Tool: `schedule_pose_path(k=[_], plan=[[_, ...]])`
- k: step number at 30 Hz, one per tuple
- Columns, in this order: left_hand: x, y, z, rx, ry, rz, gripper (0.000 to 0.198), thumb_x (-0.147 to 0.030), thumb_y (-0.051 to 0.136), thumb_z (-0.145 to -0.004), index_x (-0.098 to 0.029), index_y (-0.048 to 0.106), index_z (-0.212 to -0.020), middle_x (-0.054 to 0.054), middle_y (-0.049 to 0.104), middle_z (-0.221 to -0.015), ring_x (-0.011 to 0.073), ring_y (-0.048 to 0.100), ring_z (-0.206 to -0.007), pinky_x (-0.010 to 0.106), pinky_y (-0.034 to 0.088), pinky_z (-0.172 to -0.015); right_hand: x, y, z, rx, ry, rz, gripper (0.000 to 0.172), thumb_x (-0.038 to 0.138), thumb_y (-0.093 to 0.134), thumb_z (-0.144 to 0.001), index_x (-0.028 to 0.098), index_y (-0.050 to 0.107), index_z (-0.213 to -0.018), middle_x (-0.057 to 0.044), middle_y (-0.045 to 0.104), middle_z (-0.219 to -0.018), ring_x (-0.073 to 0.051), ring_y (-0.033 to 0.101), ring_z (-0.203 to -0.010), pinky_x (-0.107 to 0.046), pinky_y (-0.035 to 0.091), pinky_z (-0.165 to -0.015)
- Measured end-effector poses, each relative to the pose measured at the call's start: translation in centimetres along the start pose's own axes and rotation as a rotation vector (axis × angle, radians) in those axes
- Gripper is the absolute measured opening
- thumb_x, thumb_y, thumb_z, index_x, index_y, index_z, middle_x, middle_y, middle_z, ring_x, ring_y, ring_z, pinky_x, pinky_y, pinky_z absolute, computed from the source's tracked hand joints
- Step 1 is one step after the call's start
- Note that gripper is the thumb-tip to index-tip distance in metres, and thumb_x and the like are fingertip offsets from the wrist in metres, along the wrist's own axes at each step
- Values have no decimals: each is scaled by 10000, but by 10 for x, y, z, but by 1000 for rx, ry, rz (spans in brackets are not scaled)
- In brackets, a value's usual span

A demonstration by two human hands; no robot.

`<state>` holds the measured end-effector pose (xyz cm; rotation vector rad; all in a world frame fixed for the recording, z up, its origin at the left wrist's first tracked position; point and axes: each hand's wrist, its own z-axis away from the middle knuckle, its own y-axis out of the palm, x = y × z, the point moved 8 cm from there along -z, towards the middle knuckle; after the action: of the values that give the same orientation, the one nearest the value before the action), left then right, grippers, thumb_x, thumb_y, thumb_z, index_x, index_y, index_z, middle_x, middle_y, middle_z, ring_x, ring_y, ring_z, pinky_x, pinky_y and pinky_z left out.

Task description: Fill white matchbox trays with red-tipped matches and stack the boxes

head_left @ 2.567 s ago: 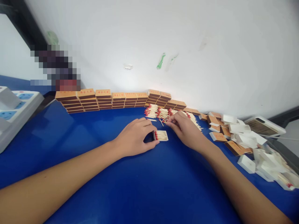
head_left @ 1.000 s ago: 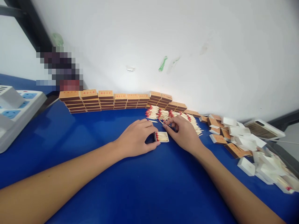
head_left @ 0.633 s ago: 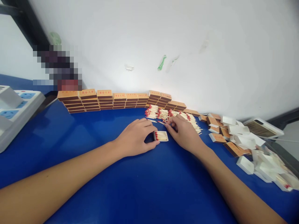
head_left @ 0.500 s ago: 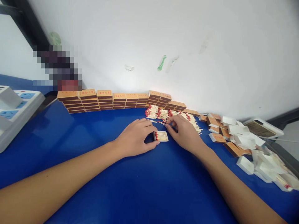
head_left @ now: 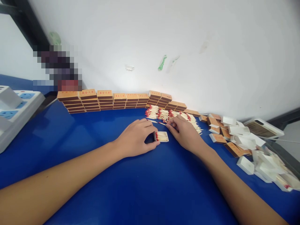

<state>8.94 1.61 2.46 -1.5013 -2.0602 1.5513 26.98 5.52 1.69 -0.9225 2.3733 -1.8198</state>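
Observation:
My left hand (head_left: 136,137) rests on the blue table (head_left: 98,175), fingers curled round the left end of a small white matchbox tray (head_left: 161,136) filled with red-tipped matches. My right hand (head_left: 185,132) lies just right of the tray, its fingertips pinched at the near edge of a pile of loose matches (head_left: 172,116). What the pinch holds is too small to make out. A few single matches lie on the table between the pile and the tray.
Stacks of orange-brown matchboxes (head_left: 105,99) line the wall at the back. Loose orange sleeves and white empty trays (head_left: 243,140) are heaped at the right, beside a flat box (head_left: 264,128). A white power strip (head_left: 14,112) sits at the left edge.
My right hand has crept slightly left and nearer along the match pile's edge. My left hand and the tray have stayed put.

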Motion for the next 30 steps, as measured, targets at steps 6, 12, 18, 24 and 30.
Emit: schedule_pose_path(k=[6,12,18,24,30], plan=[[0,-1,-1,-1,0,5,228,-376,740,-962,-180,732,-1078,65,740,-1062,247,658,-1015,419,532,-945,-4,-7,5,29,15,-6,115,279,540,-1029,214,623,-983,-79,614,-929,-231,575,-784,-358,448,-689],[-1,-1,-1,-3,9,4,215,-375,736,-964,-182,735,-1058,65,737,-1042,245,660,-1001,414,534,-932,1,-11,6,26,-10,-27,128,299,588,-1024,220,643,-939,-63,597,-903,-214,557,-756,-348,445,-682],[-1,-1,-1,-2,7,-8,233,-373,742,-962,-174,735,-1082,67,738,-1053,250,661,-1016,418,536,-940,0,-6,6,31,-8,-29,138,302,580,-1034,218,640,-942,-73,613,-925,-219,572,-783,-353,453,-693],[-1,-1,-2,3,6,-5,235,-376,734,-966,-179,732,-1094,66,736,-1050,248,659,-1013,420,536,-945,0,-6,5,28,-25,-16,102,286,590,-1034,213,639,-983,-72,615,-945,-212,572,-769,-350,449,-682],[-1,-1,-1,1,9,-8,238,-376,742,-961,-184,731,-1100,65,736,-1045,249,662,-1022,415,538,-945,-3,-4,5,51,-44,24,126,276,551,-1050,212,620,-966,-86,621,-965,-230,588,-810,-362,456,-708]])
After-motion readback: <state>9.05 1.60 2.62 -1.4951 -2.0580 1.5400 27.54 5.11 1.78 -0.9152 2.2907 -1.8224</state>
